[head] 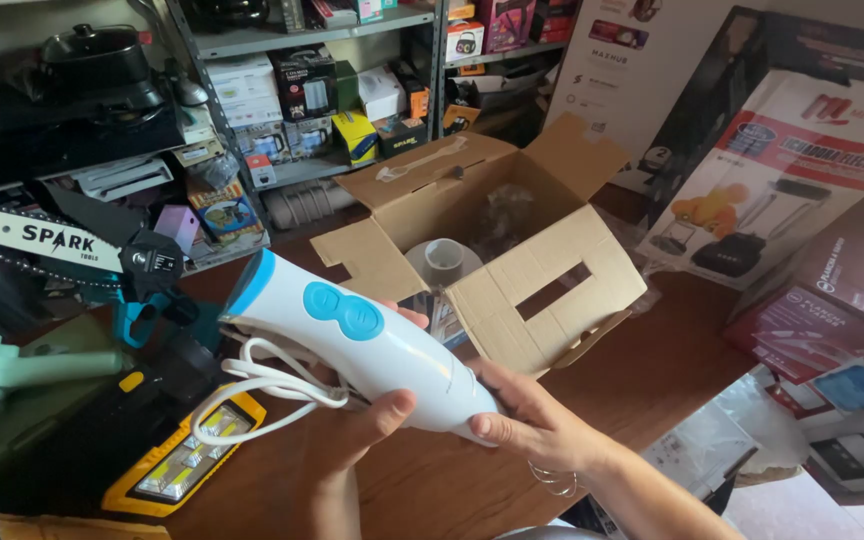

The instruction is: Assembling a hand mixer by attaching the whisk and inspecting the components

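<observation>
On the brown counter [672,360] in front of me sits an open cardboard box [482,235] with a white funnel-shaped part [443,258] inside. To my left lie a yellow work light [184,462] and a chainsaw bar [32,238]. Metal shelves [302,95] behind are crammed with small boxes, and big printed appliance cartons [782,180] stand to my right.

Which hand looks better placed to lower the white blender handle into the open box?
Probably the right hand: it grips the blender handle's narrow end, nearest the open cardboard box; the left hand supports underneath.
</observation>
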